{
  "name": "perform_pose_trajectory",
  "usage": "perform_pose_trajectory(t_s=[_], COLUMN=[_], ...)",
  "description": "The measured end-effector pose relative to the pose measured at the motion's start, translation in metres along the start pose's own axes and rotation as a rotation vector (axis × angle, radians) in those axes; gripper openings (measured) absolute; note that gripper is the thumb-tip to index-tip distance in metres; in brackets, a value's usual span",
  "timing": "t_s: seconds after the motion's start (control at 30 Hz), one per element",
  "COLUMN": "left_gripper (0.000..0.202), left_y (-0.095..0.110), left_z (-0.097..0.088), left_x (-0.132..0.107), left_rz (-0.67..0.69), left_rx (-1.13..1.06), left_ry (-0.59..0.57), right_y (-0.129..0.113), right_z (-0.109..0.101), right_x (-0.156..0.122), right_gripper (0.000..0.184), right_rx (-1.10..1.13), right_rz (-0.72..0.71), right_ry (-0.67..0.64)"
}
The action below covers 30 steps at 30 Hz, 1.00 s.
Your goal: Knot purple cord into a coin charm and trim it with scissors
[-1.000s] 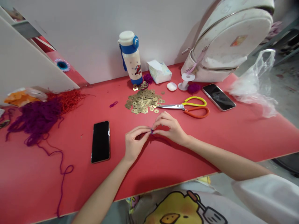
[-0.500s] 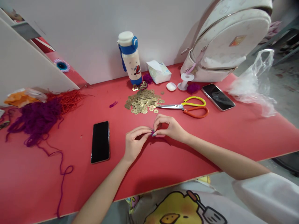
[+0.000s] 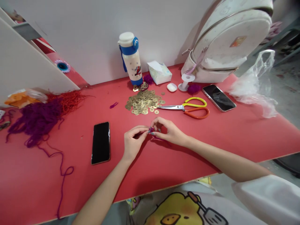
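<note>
A small bit of purple thread (image 3: pixel 151 129) is being pinched between the closed fingertips of the left hand (image 3: pixel 132 142) and the right hand (image 3: pixel 170 132), just above the table (image 3: pixel 211 143) near the coin pile (image 3: pixel 144 101), while the scissors (image 3: pixel 187 107) and the yarn heap (image 3: pixel 35 118) are being left untouched.

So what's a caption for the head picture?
Left hand and right hand pinch purple thread over a red table near coins.

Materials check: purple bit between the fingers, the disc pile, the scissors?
The purple strand, pinched between the left hand and right hand, looks like soft matte yarn or cord. The discs are likely brass-toned metal, judging by their gold sheen. The scissors have bare steel-looking blades and glossy yellow and orange handles, probably plastic-coated.
</note>
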State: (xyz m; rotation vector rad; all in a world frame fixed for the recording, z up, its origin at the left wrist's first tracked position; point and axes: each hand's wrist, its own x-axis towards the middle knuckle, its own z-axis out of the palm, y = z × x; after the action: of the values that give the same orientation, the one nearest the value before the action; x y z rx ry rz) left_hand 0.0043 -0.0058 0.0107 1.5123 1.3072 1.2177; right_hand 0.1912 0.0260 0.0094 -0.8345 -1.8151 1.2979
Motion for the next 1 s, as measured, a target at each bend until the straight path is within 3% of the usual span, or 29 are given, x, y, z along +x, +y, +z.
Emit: perform_pose_trajectory(t_s=[0.13,0.3,0.47,0.53,0.67,0.8,0.93,1.0], left_gripper=[0.007,0.008,0.009,0.008,0.007,0.006,0.005,0.005], left_y=[0.001,0.0,0.0,0.0,0.0,-0.002,-0.002,-0.002], left_z=[0.001,0.0,0.001,0.002,0.004,0.004,0.005,0.005], left_x=[-0.001,-0.001,-0.001,-0.001,-0.002,-0.003,-0.003,-0.003], left_rz=[0.012,-0.007,-0.023,-0.034,-0.036,-0.06,-0.113,-0.137], left_rx=[0.034,0.045,0.036,0.043,0.059,0.057,0.01,-0.015], left_ry=[-0.002,0.005,0.014,0.011,0.007,0.031,0.065,0.088], right_y=[0.0,0.007,0.004,0.001,-0.005,-0.004,0.001,0.004], right_z=[-0.001,-0.011,-0.019,-0.022,-0.033,-0.034,-0.019,-0.011], right_x=[0.0,0.003,0.004,0.004,0.008,0.012,0.009,0.005], right_gripper=[0.016,0.031,0.039,0.041,0.05,0.036,0.046,0.041], right_rx=[0.152,0.505,0.823,0.863,0.81,0.694,0.332,0.108], right_rz=[0.115,0.319,0.32,0.293,0.238,0.105,-0.047,-0.133], right_ry=[-0.04,-0.257,-0.418,-0.354,-0.094,0.115,0.249,0.348])
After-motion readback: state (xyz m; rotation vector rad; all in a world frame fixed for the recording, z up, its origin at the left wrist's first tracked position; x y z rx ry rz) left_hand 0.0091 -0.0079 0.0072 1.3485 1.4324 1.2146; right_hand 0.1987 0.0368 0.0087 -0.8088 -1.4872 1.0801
